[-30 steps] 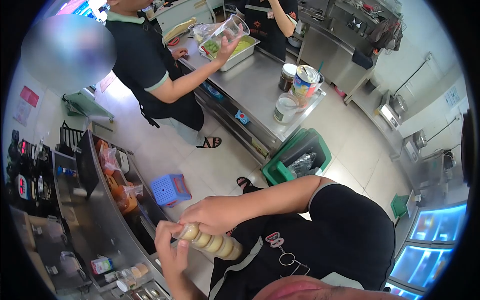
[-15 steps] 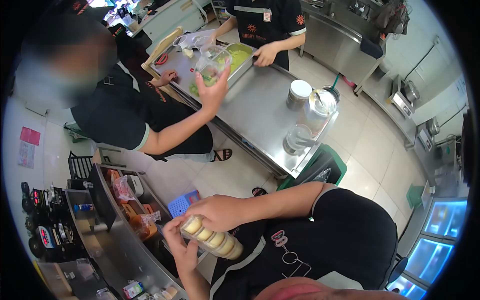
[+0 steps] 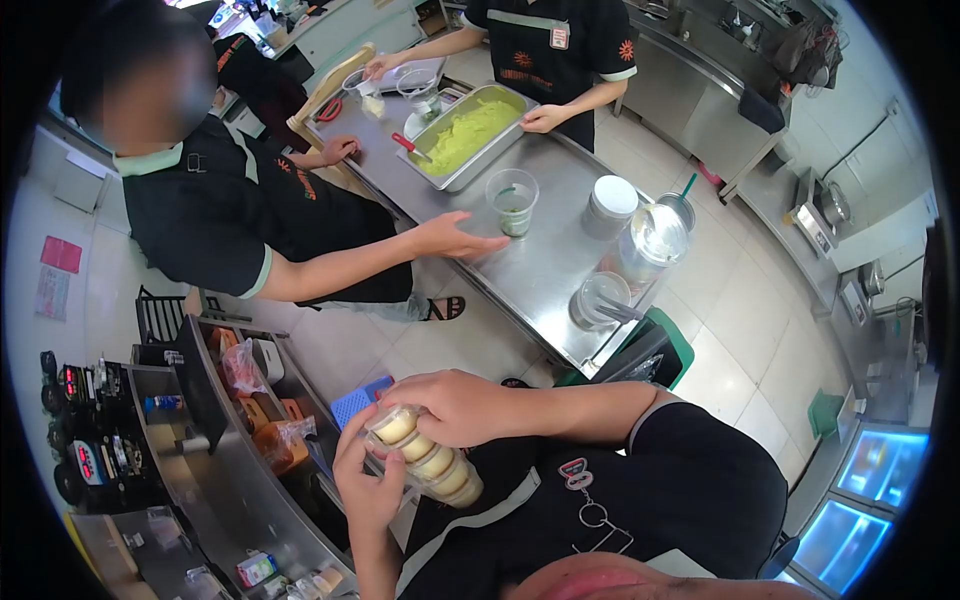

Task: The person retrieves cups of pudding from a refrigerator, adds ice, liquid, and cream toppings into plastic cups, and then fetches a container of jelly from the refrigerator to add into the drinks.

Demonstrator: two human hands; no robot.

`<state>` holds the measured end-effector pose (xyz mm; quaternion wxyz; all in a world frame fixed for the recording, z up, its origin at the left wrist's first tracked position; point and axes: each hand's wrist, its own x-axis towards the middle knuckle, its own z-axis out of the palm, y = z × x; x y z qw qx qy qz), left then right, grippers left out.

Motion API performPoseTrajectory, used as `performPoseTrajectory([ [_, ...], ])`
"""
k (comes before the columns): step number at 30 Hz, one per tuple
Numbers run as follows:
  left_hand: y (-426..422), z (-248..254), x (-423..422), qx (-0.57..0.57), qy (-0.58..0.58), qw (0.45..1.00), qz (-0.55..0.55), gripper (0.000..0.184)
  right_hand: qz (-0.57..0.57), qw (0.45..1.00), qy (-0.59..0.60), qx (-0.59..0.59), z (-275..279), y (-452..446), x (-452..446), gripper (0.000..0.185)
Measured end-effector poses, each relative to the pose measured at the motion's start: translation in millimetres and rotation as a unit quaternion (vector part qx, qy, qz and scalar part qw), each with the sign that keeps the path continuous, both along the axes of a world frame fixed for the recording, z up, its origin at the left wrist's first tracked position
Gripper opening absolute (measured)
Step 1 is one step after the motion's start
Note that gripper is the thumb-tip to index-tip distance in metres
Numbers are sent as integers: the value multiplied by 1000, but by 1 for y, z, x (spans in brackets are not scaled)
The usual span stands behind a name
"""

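A clear stack of several round containers with pale yellow contents (image 3: pixel 438 466) is held tilted in front of my black shirt. My left hand (image 3: pixel 368 484) grips its upper left end, thumb and fingers around the edge. Across the top of the same stack lies my right hand (image 3: pixel 456 406), its fingers bent onto the upper end. The containers' lower end rests close to my shirt.
A steel table (image 3: pixel 510 290) carries a tray of green mash (image 3: pixel 468 138), a clear cup (image 3: pixel 514 204), a white-lidded jar (image 3: pixel 610 205) and a large can (image 3: pixel 652 240). Two co-workers stand at it. A blue basket (image 3: pixel 352 402) and open drawers are at left.
A co-worker's raised clear cup is now on the table, with that hand open beside it. The camera view has shifted. My two hands keep their hold on the stack.
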<state>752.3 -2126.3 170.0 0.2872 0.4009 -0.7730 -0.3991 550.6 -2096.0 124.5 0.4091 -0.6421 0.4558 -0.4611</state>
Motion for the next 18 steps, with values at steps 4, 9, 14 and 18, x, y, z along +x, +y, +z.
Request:
performPoseTrajectory([
  [4,3,1,-2,-29,-23,999,27,4,12,1000,11,0,-2,-2,5,41],
  [9,9,-5,9,-24,-17,997,68,2,12,999,-17,-30,1,-4,16,34],
  [14,5,-22,37,-65,33,995,66,7,43,998,-1,-33,3,-7,28,39],
  [18,9,-39,61,-83,80,993,37,10,71,996,-8,-56,3,-11,41,38],
])
